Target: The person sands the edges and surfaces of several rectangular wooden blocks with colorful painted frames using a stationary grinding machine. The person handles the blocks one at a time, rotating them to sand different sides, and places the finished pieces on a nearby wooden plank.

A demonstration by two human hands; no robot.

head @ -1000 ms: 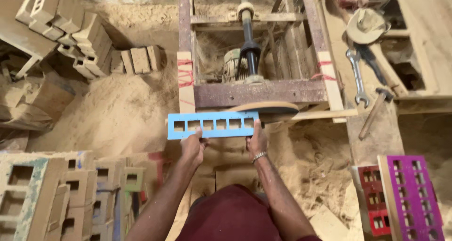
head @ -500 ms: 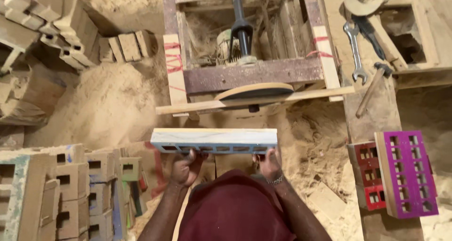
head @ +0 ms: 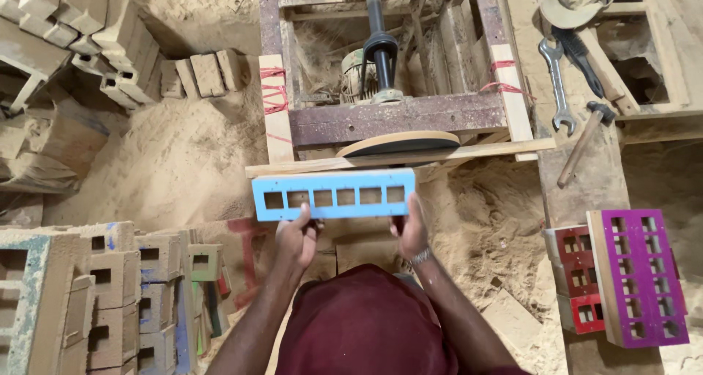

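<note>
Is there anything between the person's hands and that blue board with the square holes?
Nothing visible. The left hand and right hand each have a grip directly on the lower edge of the flat blue rectangular board with six square cut-outs, fingers on its face. Just beyond its far edge lies a wooden slat under a round sanding disc.

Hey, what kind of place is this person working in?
Probably a small woodworking shop: sawdust covers the floor, a motor-driven sanding disc sits on a wooden frame, and both hands hold a blue slotted wooden panel.
</note>
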